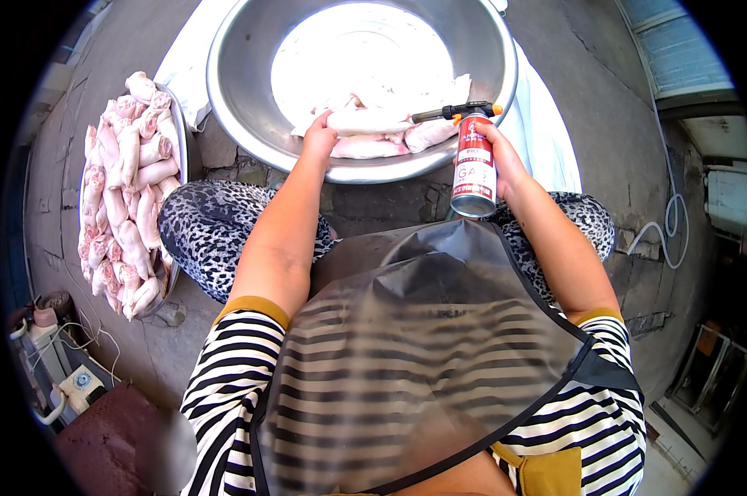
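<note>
My left hand (318, 139) is closed around one end of a pale pig's trotter (369, 123) at the near side of a large metal basin (239, 58). More pale trotters lie in the basin beside and under it. In my right hand (505, 161) is a gas torch (475, 169), a red and white canister with a black nozzle on top. Its nozzle points left, toward the right end of the held trotter, close to it. I cannot make out a flame in the bright light.
To the left, an oval metal tray (181, 136) is heaped with many pale trotters. White sheeting (547, 136) lies under the basin. A pale hose (675, 231) coils on the paved ground at the right. At lower left are a white appliance (80, 384) and cords.
</note>
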### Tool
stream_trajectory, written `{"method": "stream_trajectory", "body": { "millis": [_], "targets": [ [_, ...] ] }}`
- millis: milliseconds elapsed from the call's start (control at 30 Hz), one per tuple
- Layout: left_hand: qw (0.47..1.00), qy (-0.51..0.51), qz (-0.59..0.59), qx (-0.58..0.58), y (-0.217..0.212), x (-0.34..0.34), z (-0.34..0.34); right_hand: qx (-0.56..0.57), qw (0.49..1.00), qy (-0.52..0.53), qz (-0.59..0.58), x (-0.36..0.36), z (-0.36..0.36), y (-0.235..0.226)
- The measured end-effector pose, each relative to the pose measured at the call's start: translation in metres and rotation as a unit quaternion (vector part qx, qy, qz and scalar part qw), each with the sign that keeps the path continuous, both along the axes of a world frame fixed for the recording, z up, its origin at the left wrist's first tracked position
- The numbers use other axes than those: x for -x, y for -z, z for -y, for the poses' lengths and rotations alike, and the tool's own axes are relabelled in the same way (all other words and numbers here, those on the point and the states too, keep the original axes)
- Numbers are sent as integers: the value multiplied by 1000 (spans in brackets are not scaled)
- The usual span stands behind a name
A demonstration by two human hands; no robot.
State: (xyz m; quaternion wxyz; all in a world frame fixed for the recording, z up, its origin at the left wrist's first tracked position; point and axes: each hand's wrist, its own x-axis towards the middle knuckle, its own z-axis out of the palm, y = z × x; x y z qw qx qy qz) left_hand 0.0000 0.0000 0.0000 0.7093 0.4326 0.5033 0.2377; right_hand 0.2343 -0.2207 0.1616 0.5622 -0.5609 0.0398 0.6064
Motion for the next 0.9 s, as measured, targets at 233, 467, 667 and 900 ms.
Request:
{"method": "stream_trajectory", "body": {
  "millis": [233,467,667,900],
  "targets": [
    [1000,-9,9,1,6,-2,1,6,1000,-4,1,0,0,-4],
    [1000,-9,-4,5,3,-2,1,11,1000,-4,6,0,0,-3],
    [1000,-15,-10,9,3,-3,0,14,1000,-4,15,1,0,-4],
    [1000,-20,-9,8,5,-2,0,19,1000,-7,12,1,0,-5]
  ]
}}
